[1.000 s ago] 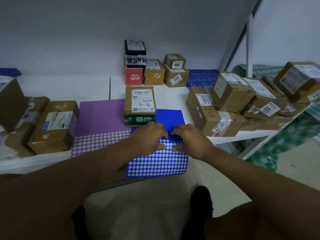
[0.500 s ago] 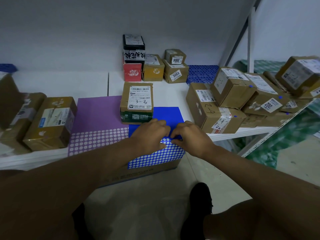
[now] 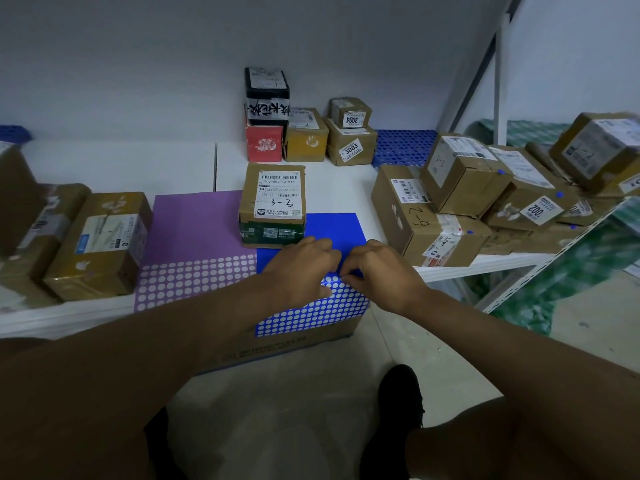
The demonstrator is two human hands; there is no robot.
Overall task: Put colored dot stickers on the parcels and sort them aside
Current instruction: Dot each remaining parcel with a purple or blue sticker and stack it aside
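A blue dot sticker sheet [image 3: 332, 226] lies at the front of the white shelf, its near part showing rows of emptied white circles. My left hand [image 3: 301, 268] rests on the sheet with curled fingers. My right hand [image 3: 377, 271] pinches at the sheet close beside it, fingertips nearly meeting the left ones. What sits between the fingertips is hidden. Just behind my hands stands a brown parcel marked 3-2 [image 3: 273, 202]. A purple sticker sheet [image 3: 197, 230] lies to the left.
Brown parcels [image 3: 97, 244] sit at the left. A pile of parcels [image 3: 485, 199], some with blue dots, fills the right end. Small boxes [image 3: 304, 133] stand at the back wall. A cardboard box [image 3: 277, 344] sits under the shelf edge by my shoe [image 3: 398, 403].
Both hands stay together on the blue sheet; the fingertips have shifted slightly. The view has tilted a little, so the shelf sits higher in frame.
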